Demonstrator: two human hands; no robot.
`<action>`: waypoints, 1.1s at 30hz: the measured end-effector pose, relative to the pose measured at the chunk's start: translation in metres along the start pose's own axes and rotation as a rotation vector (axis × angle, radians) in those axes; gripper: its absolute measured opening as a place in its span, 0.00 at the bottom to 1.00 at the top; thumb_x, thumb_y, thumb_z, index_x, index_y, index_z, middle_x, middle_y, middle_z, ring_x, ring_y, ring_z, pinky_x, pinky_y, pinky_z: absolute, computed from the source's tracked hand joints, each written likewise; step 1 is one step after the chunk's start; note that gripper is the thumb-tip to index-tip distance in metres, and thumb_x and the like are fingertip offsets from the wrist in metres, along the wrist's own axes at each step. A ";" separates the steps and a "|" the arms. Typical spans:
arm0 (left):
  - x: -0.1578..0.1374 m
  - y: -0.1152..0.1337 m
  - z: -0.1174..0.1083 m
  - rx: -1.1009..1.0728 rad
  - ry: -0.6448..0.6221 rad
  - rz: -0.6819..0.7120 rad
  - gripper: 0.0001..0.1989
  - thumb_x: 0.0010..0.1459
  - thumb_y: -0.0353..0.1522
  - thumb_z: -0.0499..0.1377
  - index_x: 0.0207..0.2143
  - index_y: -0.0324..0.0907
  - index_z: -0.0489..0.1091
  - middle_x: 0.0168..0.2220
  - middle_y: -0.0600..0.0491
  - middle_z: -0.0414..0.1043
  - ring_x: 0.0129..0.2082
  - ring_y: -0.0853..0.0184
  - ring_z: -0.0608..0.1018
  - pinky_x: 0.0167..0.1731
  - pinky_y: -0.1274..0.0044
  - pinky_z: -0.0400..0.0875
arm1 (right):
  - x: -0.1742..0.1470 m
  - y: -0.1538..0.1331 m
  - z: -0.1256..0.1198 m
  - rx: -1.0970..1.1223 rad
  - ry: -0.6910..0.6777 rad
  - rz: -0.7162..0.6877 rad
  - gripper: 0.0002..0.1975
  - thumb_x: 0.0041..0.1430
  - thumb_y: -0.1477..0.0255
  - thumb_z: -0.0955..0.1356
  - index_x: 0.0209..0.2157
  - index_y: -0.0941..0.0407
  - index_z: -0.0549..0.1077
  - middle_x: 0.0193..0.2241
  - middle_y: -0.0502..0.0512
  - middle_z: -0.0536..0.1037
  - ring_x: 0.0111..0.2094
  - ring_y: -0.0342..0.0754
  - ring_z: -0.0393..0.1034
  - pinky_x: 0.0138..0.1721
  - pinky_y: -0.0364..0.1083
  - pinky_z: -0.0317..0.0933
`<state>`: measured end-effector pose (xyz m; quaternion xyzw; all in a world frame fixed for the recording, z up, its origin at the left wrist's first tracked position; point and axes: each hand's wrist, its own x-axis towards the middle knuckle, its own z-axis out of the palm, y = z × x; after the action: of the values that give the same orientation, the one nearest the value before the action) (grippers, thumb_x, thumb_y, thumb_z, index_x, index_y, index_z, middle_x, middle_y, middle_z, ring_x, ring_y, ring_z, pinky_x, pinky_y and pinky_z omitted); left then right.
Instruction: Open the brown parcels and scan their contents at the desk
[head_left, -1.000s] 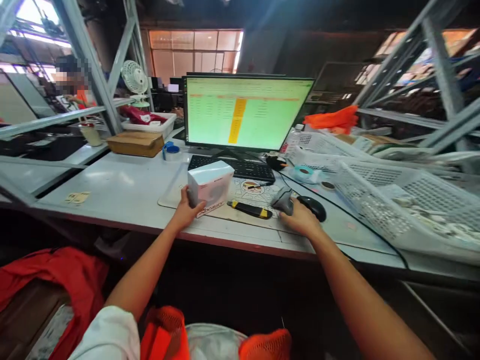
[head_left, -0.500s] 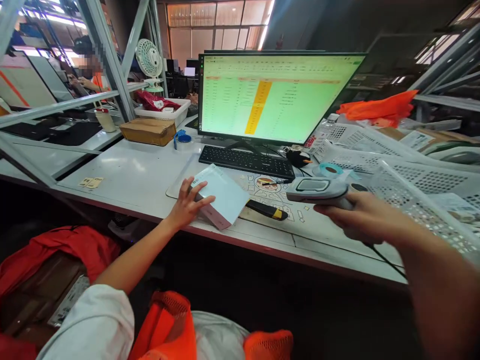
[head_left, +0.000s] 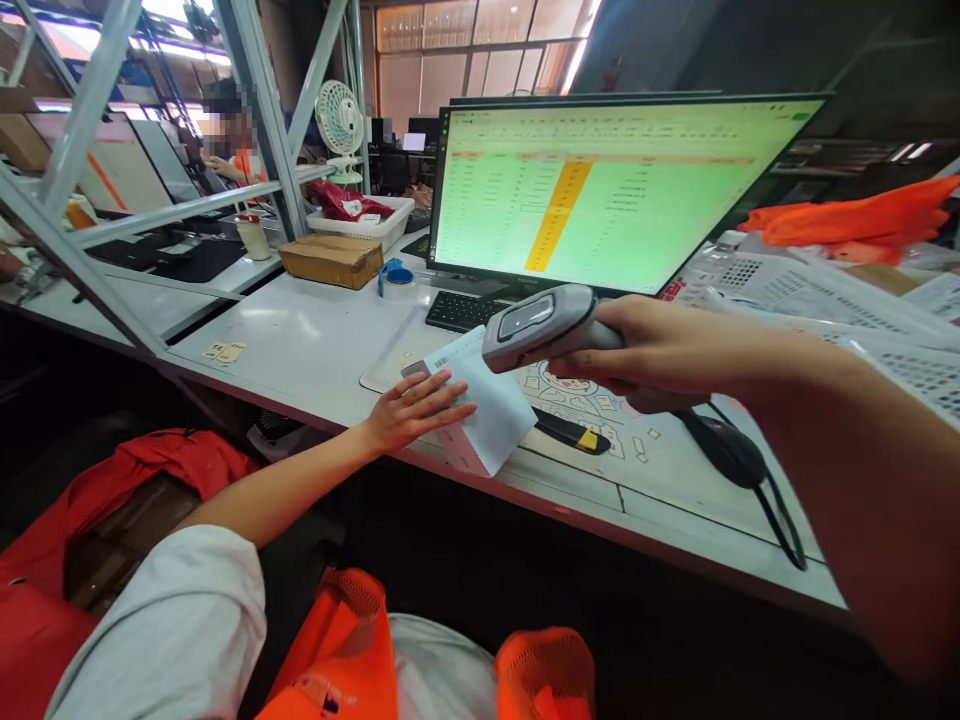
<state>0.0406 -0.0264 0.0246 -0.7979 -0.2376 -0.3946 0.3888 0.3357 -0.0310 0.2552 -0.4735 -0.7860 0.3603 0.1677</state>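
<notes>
A small pale blue and pink box (head_left: 501,400) sits at the desk's front edge, a barcode label near its upper left corner. My left hand (head_left: 421,410) lies on its left side, fingers stretched out across the surface. My right hand (head_left: 652,345) is closed around the handle of a grey handheld barcode scanner (head_left: 536,322). The scanner is held above the box's upper right part, its head pointing left. Close to the box's right side, a black and yellow utility knife (head_left: 574,432) rests on a printed desk mat (head_left: 637,475).
Behind stand a monitor (head_left: 480,200) and a keyboard (head_left: 456,310), partly covered by the scanner. A cardboard box (head_left: 331,262) and blue tape (head_left: 393,280) are at the left back. White baskets (head_left: 806,285) crowd the right. The scanner's cable (head_left: 780,520) hangs near my right forearm. Another person (head_left: 232,150) is far left.
My right hand has brought the scanner leftward and up, from right of the knife to above the box. My left hand's fingers now lie flatter on the box. The view has shifted left.
</notes>
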 end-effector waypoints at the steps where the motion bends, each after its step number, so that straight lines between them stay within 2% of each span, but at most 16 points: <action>1: 0.001 0.000 0.000 0.001 0.003 0.011 0.25 0.69 0.27 0.61 0.65 0.54 0.69 0.60 0.55 0.76 0.69 0.66 0.68 0.74 0.72 0.47 | 0.004 -0.006 0.003 -0.047 -0.090 0.005 0.21 0.54 0.55 0.78 0.39 0.58 0.81 0.18 0.45 0.63 0.13 0.37 0.55 0.09 0.38 0.47; 3: 0.002 -0.002 -0.001 0.007 0.009 0.036 0.24 0.69 0.28 0.61 0.64 0.52 0.69 0.60 0.55 0.76 0.69 0.65 0.68 0.74 0.72 0.49 | 0.007 -0.009 0.008 -0.122 -0.177 0.004 0.23 0.58 0.51 0.74 0.39 0.58 0.79 0.18 0.46 0.65 0.15 0.37 0.57 0.11 0.38 0.49; 4: 0.002 -0.002 -0.002 0.009 0.011 0.043 0.23 0.69 0.28 0.60 0.64 0.51 0.69 0.60 0.55 0.76 0.69 0.65 0.68 0.74 0.71 0.50 | 0.008 -0.006 0.009 -0.131 -0.150 -0.002 0.23 0.59 0.50 0.74 0.38 0.58 0.78 0.18 0.47 0.65 0.15 0.38 0.56 0.11 0.39 0.49; 7: -0.001 -0.004 -0.004 -0.011 0.014 0.012 0.23 0.69 0.25 0.58 0.63 0.51 0.70 0.60 0.56 0.76 0.69 0.64 0.67 0.72 0.70 0.55 | 0.008 0.022 0.009 -0.170 0.008 0.038 0.25 0.58 0.49 0.72 0.42 0.57 0.77 0.19 0.48 0.67 0.16 0.41 0.58 0.14 0.41 0.52; 10: -0.010 -0.007 -0.004 -0.088 0.016 -0.104 0.29 0.64 0.18 0.55 0.63 0.49 0.70 0.59 0.53 0.76 0.70 0.60 0.65 0.68 0.67 0.63 | 0.004 0.071 0.008 -0.296 0.166 0.147 0.23 0.59 0.53 0.69 0.45 0.57 0.78 0.23 0.52 0.73 0.22 0.48 0.68 0.21 0.45 0.61; 14: -0.028 -0.013 0.001 -0.254 -0.036 -0.358 0.33 0.60 0.19 0.57 0.66 0.46 0.64 0.62 0.46 0.73 0.68 0.53 0.66 0.63 0.61 0.70 | -0.007 0.152 0.015 -0.591 0.335 0.372 0.19 0.62 0.57 0.67 0.44 0.58 0.78 0.34 0.61 0.81 0.37 0.59 0.77 0.35 0.51 0.66; 16: -0.035 -0.015 0.005 -0.338 -0.044 -0.511 0.33 0.60 0.24 0.60 0.67 0.44 0.62 0.62 0.42 0.71 0.65 0.51 0.69 0.62 0.57 0.70 | -0.016 0.188 0.026 -0.708 0.365 0.497 0.22 0.65 0.57 0.65 0.48 0.60 0.76 0.40 0.66 0.82 0.43 0.64 0.78 0.40 0.53 0.67; 18: -0.038 -0.017 0.010 -0.418 -0.029 -0.732 0.31 0.59 0.31 0.64 0.65 0.42 0.63 0.58 0.40 0.73 0.59 0.49 0.73 0.58 0.56 0.72 | -0.025 0.215 0.040 -0.766 0.375 0.596 0.26 0.68 0.58 0.62 0.56 0.62 0.72 0.45 0.69 0.81 0.46 0.66 0.78 0.43 0.55 0.67; 20: -0.037 -0.019 0.014 -0.536 -0.044 -1.015 0.29 0.57 0.39 0.68 0.59 0.40 0.67 0.52 0.40 0.75 0.51 0.50 0.78 0.50 0.59 0.76 | -0.034 0.233 0.053 -0.800 0.399 0.650 0.29 0.70 0.59 0.60 0.62 0.64 0.67 0.48 0.72 0.80 0.49 0.67 0.77 0.46 0.57 0.68; 22: -0.034 -0.022 0.017 -0.701 -0.110 -1.263 0.30 0.53 0.45 0.70 0.53 0.40 0.69 0.47 0.43 0.77 0.43 0.53 0.81 0.42 0.63 0.78 | -0.041 0.243 0.059 -0.823 0.420 0.655 0.32 0.70 0.59 0.59 0.64 0.67 0.65 0.50 0.74 0.78 0.51 0.68 0.76 0.49 0.58 0.68; 24: -0.029 -0.024 0.018 -0.835 -0.194 -1.368 0.31 0.52 0.47 0.71 0.52 0.41 0.69 0.46 0.45 0.78 0.38 0.57 0.81 0.38 0.67 0.77 | -0.042 0.245 0.055 -0.824 0.460 0.631 0.36 0.69 0.54 0.60 0.65 0.68 0.66 0.51 0.76 0.78 0.52 0.69 0.75 0.52 0.60 0.68; 27: -0.025 -0.026 0.019 -0.826 -0.256 -1.320 0.30 0.51 0.47 0.71 0.51 0.43 0.70 0.46 0.49 0.78 0.38 0.60 0.80 0.38 0.70 0.75 | -0.027 0.235 0.035 -0.820 0.693 0.483 0.38 0.67 0.50 0.61 0.63 0.66 0.69 0.55 0.74 0.76 0.55 0.70 0.72 0.56 0.61 0.66; 29: -0.023 -0.026 0.020 -0.775 -0.271 -1.285 0.27 0.51 0.47 0.71 0.47 0.43 0.71 0.43 0.50 0.78 0.38 0.60 0.79 0.38 0.71 0.74 | -0.002 0.221 0.020 -0.800 0.841 0.370 0.32 0.69 0.56 0.60 0.63 0.65 0.69 0.56 0.72 0.76 0.58 0.67 0.70 0.60 0.60 0.63; 30: -0.022 -0.026 0.020 -0.761 -0.268 -1.286 0.26 0.51 0.48 0.70 0.46 0.42 0.72 0.42 0.50 0.78 0.38 0.60 0.79 0.38 0.72 0.73 | 0.015 0.215 0.014 -0.772 0.833 0.348 0.29 0.69 0.61 0.60 0.64 0.64 0.68 0.56 0.71 0.76 0.59 0.65 0.70 0.61 0.58 0.62; 33: -0.020 -0.026 0.018 -0.787 -0.230 -1.323 0.25 0.50 0.49 0.70 0.43 0.42 0.72 0.39 0.50 0.80 0.39 0.59 0.80 0.38 0.73 0.73 | 0.073 0.202 0.007 -0.658 0.513 0.407 0.26 0.67 0.69 0.63 0.64 0.60 0.71 0.53 0.68 0.79 0.55 0.60 0.73 0.59 0.54 0.64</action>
<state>0.0196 0.0020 0.0126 -0.6053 -0.5457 -0.5148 -0.2663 0.4213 0.0882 0.0988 -0.7202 -0.6826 -0.0116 0.1235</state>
